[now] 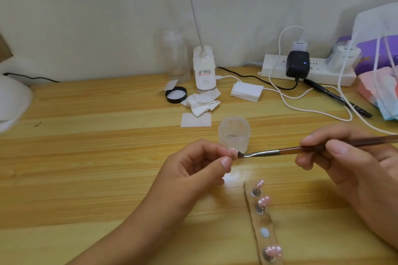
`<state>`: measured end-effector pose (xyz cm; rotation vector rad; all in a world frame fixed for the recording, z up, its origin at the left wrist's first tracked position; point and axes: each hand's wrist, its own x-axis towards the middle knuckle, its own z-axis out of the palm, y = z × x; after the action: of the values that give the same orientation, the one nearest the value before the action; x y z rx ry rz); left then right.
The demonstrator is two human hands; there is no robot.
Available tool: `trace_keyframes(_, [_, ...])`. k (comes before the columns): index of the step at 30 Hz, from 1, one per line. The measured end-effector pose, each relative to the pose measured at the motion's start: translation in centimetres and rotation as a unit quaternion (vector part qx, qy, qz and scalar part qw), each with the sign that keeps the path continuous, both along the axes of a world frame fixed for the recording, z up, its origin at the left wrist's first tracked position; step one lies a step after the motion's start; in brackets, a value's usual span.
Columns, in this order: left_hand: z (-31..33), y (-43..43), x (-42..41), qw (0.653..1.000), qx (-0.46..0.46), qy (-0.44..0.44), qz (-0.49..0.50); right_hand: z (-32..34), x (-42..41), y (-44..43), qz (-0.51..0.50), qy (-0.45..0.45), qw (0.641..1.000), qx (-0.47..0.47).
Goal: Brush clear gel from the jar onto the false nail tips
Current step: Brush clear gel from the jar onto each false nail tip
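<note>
My left hand (198, 170) pinches a small pink false nail tip (234, 153) between thumb and fingertips above the table. My right hand (349, 170) grips a brown-handled brush (286, 150), and its dark bristles touch that tip. The frosted gel jar (234, 133) stands open just behind the tip. A narrow holder strip (251, 204) lies in front of my hands. Three pink nail tips, among them the nearest one (273, 250), stand on it on metal stands, and one spot holds only a pale pad (265, 232).
The jar's black lid (176, 94) lies at the back beside crumpled wipes (202, 102), a flat wipe (195, 119), a white pad stack (246, 91) and a lamp base (204, 71). A power strip (277, 71), cables and a black pen (338, 98) fill the back right.
</note>
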<state>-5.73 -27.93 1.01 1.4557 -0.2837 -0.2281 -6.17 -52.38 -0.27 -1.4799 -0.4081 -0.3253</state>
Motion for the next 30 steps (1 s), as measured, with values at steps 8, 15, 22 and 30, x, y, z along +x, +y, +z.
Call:
trace_keyframes(8, [0.27, -0.20, -0.16, 1.000, -0.007, 0.021, 0.001, -0.45, 0.20, -0.76, 0.035, -0.004, 0.999, 0.003])
trace_keyframes(15, [0.44, -0.39, -0.09, 0.999, -0.009, 0.032, 0.021, -0.72, 0.52, -0.74, 0.050, -0.016, 0.998, 0.040])
trace_keyframes(22, [0.46, -0.24, -0.19, 1.000, 0.002, 0.018, 0.007, -1.04, 0.54, -0.77, 0.047, -0.004, 0.998, 0.034])
trace_keyframes(30, [0.26, -0.36, -0.19, 1.000, 0.010, 0.011, 0.015, -0.91, 0.61, -0.42, 0.043, 0.016, 0.999, 0.018])
